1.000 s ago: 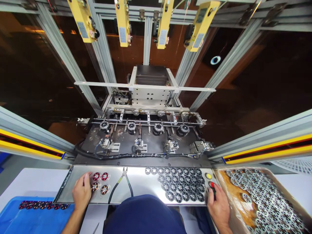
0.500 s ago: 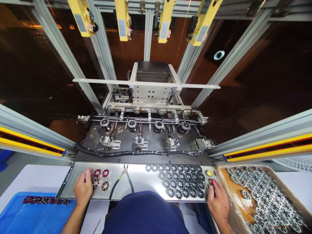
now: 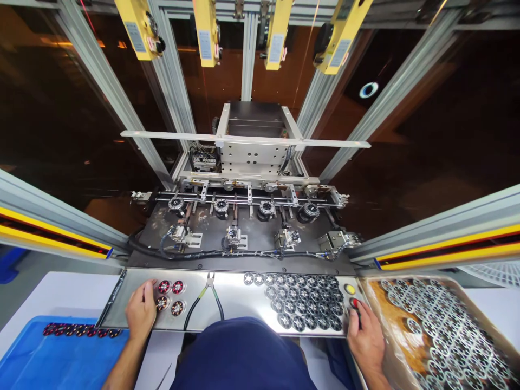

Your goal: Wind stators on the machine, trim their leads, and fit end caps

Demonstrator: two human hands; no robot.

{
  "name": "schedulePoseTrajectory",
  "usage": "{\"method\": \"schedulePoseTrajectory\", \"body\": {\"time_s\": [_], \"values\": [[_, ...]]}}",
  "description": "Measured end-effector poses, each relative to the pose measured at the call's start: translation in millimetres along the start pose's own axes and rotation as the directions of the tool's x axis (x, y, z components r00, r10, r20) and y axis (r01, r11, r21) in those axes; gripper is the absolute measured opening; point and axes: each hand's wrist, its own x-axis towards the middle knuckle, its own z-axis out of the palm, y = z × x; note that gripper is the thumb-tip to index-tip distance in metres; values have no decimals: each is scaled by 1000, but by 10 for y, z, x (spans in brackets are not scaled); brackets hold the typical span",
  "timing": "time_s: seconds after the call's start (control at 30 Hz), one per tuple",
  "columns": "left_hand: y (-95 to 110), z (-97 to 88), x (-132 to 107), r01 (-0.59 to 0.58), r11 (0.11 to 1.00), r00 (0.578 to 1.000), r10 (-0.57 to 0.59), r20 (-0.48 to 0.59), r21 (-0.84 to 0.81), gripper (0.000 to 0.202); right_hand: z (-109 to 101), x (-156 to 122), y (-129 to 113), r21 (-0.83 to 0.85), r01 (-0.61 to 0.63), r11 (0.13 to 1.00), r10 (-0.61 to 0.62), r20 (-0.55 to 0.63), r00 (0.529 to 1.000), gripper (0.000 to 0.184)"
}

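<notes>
Has a row of wound stators (image 3: 81, 330) in the blue tray (image 3: 24, 357), likely done. Rests the left hand (image 3: 141, 312), curled, beside four wound stators (image 3: 164, 287) on the steel bench (image 3: 244, 300), the right hand (image 3: 366, 331) well apart, by the red button (image 3: 354, 303); cannot tell if gripping anything. Leaves many bare stators (image 3: 304, 293), likely still to do, before four round holders (image 3: 266, 210).

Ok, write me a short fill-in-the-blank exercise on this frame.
1. The left hand is beside ____ coloured discs on the metal panel.
2. The right hand is at the ____ button.
3. The pliers lie to the ____ of the black parts.
4. The tray at far left is ____.

Missing words: four; red; left; blue.
</notes>
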Motion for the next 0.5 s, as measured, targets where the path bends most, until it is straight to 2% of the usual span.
{"method": "schedulePoseTrajectory", "body": {"time_s": [0.27,0.5], "values": [[-7,16,-11,0,1000,1000,-1,-12,-20,39,4,14,-2,5,5,1000,-5,-2,1000,75],[-5,7,-5,20,1000,1000,-20,2,5,43,2,9,-15,9,-1,1000,1,-11,1000,68]]}}
